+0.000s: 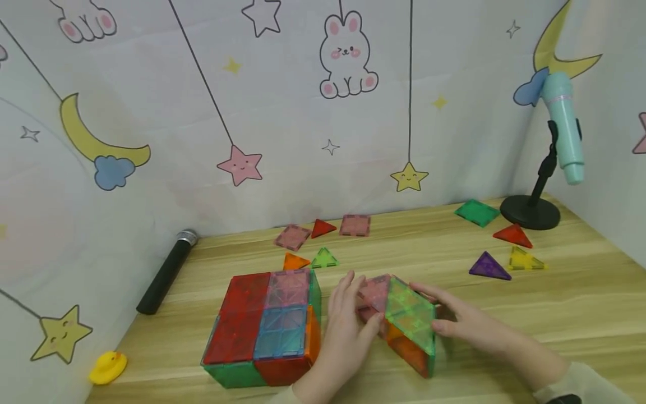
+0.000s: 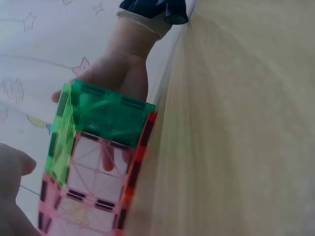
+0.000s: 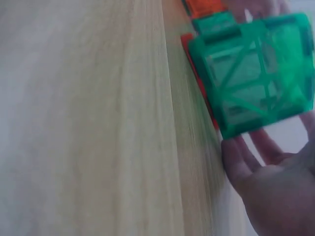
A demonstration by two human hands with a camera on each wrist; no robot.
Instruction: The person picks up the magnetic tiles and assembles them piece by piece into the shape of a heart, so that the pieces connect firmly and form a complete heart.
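A small structure of translucent magnetic tiles [image 1: 411,314] stands on the table, with pink squares at its left, a light green slanted top, orange on the near side and green at the right end. My right hand [image 1: 471,325] holds that right end between thumb and fingers; in the right wrist view its fingertips lie at the green square tile [image 3: 251,78]. At the pink end is my left hand [image 1: 348,328], its fingers fairly straight and its thumb apart from them. Left of it sits a larger tile block [image 1: 239,325], with red, pink and blue squares on top.
Loose tiles lie behind: a pink square [image 1: 355,225], a red triangle [image 1: 323,228] and an orange triangle [image 1: 295,261] among them. More lie right, including a purple triangle [image 1: 488,266]. A black microphone [image 1: 169,272], a yellow duck [image 1: 108,367] and a teal microphone [image 1: 564,129] on a stand are around the edges.
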